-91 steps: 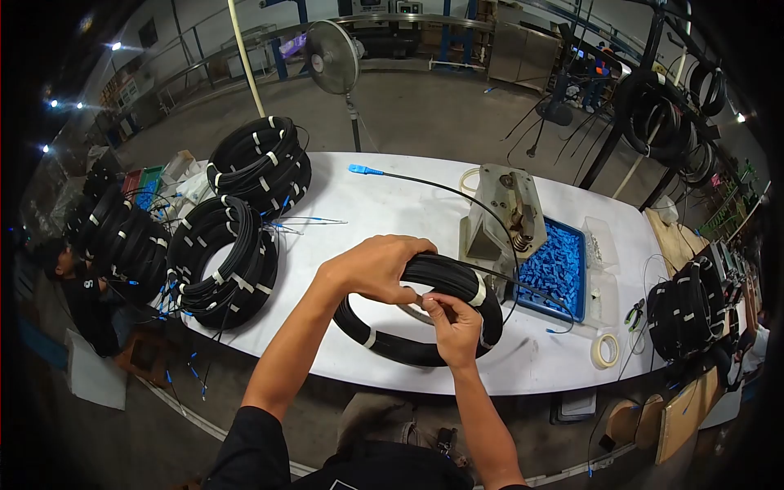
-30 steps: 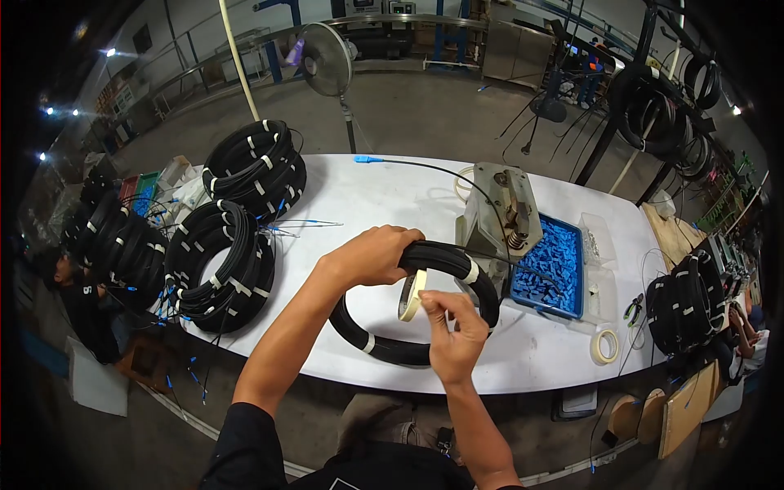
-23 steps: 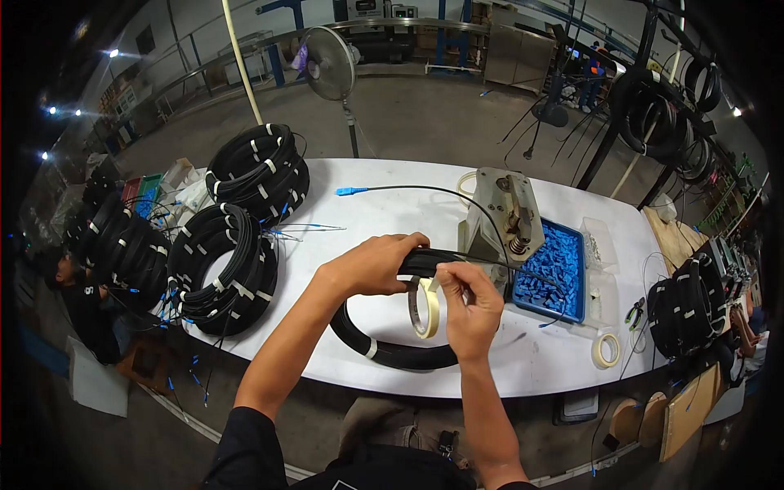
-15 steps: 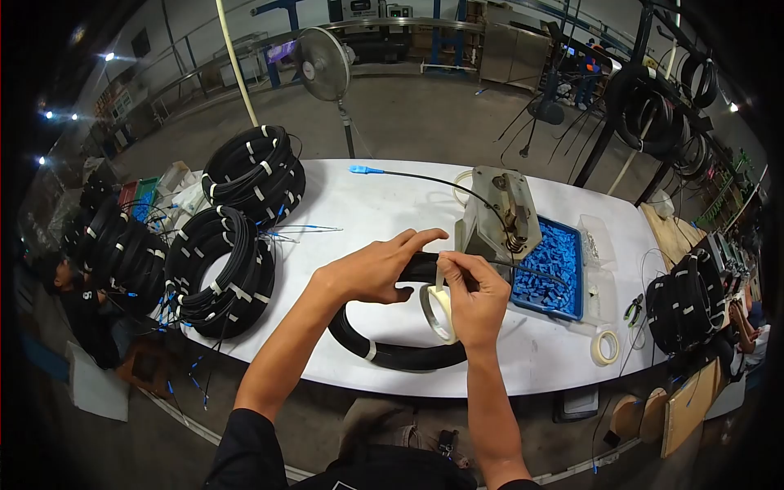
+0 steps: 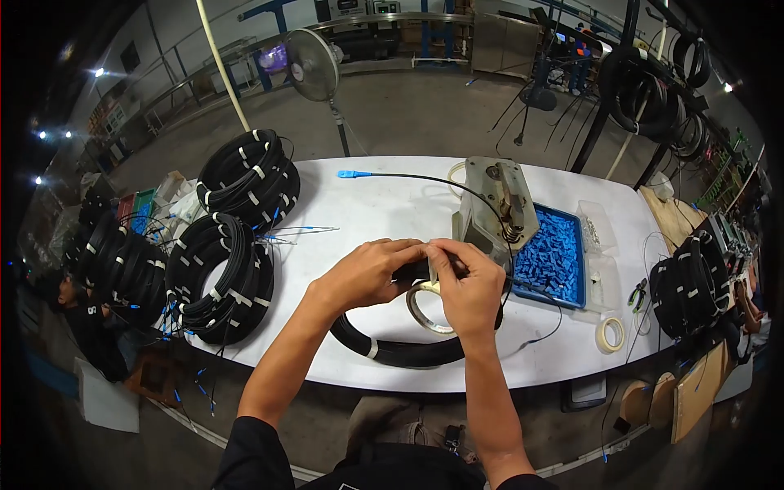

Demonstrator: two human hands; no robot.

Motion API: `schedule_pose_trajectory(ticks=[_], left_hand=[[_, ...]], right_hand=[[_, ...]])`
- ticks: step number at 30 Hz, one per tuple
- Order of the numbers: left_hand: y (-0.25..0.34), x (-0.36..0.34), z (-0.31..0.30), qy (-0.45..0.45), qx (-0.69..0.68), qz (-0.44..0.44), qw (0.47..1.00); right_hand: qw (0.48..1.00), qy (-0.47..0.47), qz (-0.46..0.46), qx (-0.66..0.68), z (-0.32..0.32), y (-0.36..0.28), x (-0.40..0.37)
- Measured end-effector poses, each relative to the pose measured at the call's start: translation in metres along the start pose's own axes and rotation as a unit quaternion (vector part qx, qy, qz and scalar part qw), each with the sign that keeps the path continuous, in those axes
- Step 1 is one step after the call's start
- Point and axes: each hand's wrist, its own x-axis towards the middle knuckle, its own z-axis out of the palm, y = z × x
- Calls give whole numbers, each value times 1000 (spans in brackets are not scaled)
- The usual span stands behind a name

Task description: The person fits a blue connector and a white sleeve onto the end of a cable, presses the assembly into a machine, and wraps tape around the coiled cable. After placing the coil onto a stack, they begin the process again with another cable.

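Observation:
A black cable coil (image 5: 408,354) lies on the white table (image 5: 384,209), with a white band at its lower left. At its far side my left hand (image 5: 367,276) is closed round the coil. My right hand (image 5: 469,282) pinches the tape there, its fingertips touching those of my left hand. The tape roll (image 5: 423,310) hangs below the fingers, inside the coil. A cable with a blue connector (image 5: 354,174) arches over the table towards a metal and clear plastic device (image 5: 502,200).
Banded cable coils (image 5: 220,269) stand at the left. Right of the device are a blue tray (image 5: 583,282) of small blue parts, clear boxes, another tape roll (image 5: 609,335) and pliers (image 5: 637,296). A fan (image 5: 313,67) stands beyond the table. A person (image 5: 82,318) is at far left.
My left hand has closed onto the coil and met my right fingertips. The tape roll has swung slightly left and turned. A thin cable end now shows right of the coil.

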Motion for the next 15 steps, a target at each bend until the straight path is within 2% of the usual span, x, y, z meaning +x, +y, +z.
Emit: schedule_pose_trajectory(ticks=[1, 3, 7, 9, 13, 15], left_hand=[[0, 0, 1, -3, 0, 2, 1000], [-2, 0, 3, 3, 15, 5, 1000], [3, 0, 3, 4, 20, 1, 1000], [8, 1, 2, 4, 21, -22, 1000], [11, -2, 2, 7, 30, -6, 999], [20, -3, -1, 0, -70, -133, 989]], right_hand=[[1000, 3, 2, 0, 0, 0, 0], [997, -2, 80, 17, 1, -1, 2], [997, 1, 66, -49, 0, 2, 6], [988, -29, 126, -79, -3, -3, 8], [991, -27, 64, -118, -6, 3, 8], [992, -23, 45, -113, -7, 3, 8]])
